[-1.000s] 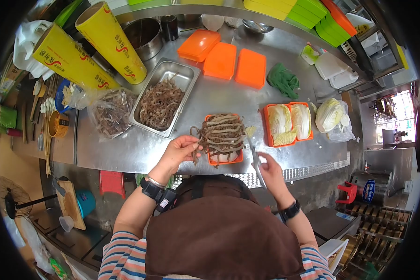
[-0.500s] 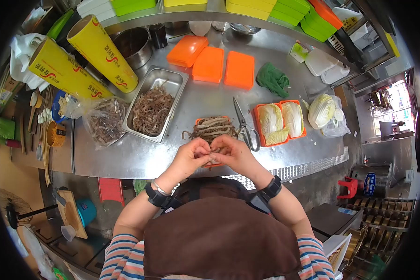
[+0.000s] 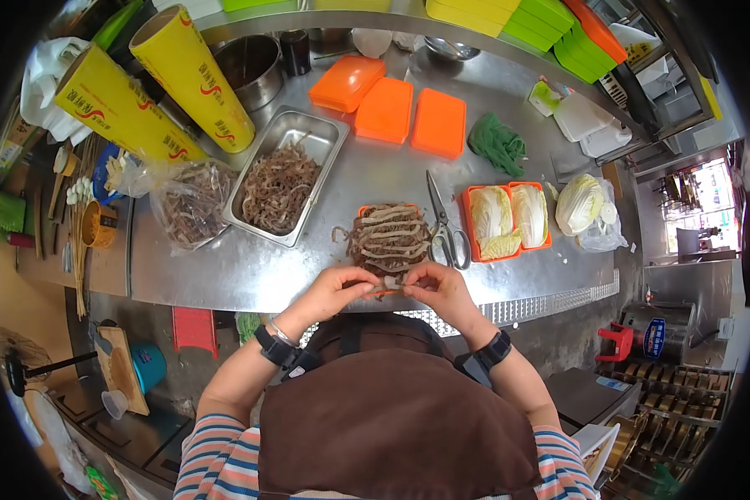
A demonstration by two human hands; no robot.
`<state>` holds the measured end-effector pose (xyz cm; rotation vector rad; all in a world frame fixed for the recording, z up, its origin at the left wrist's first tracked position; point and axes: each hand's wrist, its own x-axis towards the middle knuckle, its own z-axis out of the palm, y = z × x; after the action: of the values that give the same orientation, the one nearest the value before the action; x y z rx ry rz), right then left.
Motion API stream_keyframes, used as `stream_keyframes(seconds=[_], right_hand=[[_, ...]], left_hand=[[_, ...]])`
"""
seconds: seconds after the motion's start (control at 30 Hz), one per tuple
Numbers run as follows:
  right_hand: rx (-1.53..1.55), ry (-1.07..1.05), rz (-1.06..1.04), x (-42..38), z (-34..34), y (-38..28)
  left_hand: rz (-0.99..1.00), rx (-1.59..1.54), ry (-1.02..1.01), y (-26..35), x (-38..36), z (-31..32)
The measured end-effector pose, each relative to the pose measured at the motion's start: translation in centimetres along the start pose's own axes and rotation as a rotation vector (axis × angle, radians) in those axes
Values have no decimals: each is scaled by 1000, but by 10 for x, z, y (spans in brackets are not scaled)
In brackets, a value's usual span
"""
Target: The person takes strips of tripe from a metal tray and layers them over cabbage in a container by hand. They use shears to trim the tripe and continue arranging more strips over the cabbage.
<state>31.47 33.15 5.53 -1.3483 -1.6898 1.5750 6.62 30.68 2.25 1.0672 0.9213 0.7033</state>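
Note:
Brownish-grey, tripe-like strips (image 3: 389, 239) lie heaped in an orange tray at the table's front, several of them laid crosswise in rows on top. At the near end of this heap, my left hand (image 3: 338, 292) pinches one end of a pale grey strip (image 3: 391, 283). The other end is pinched by my right hand (image 3: 443, 292), so the strip spans the short gap between my fingertips. Just right of the heap rest large scissors (image 3: 447, 233), blades pointing away. A steel pan (image 3: 329, 154) with more loose strips (image 3: 281, 187) stands to the left.
Orange trays of halved cabbage (image 3: 508, 218) sit at right, beside a whole cabbage (image 3: 578, 204). Orange boxes (image 3: 439, 123) and a green cloth (image 3: 497, 143) lie farther back. Left are a plastic bag of strips (image 3: 190, 208) and yellow film rolls (image 3: 193, 79). A shelf edge crosses the back.
Both hands have drawn back towards me and moved slightly apart, uncovering the rows of strips on the heap. The strip between my fingertips now shows. The whole view has shifted slightly.

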Motion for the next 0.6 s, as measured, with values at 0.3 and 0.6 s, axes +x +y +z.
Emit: stream_keyframes(seconds=[0.3,0.6], right_hand=[[-381,120,-201,6,0,30],[-555,359,-381,16,6,28]], left_hand=[[35,129,165,-23,20,7],[322,754,396,-12,27,16]])
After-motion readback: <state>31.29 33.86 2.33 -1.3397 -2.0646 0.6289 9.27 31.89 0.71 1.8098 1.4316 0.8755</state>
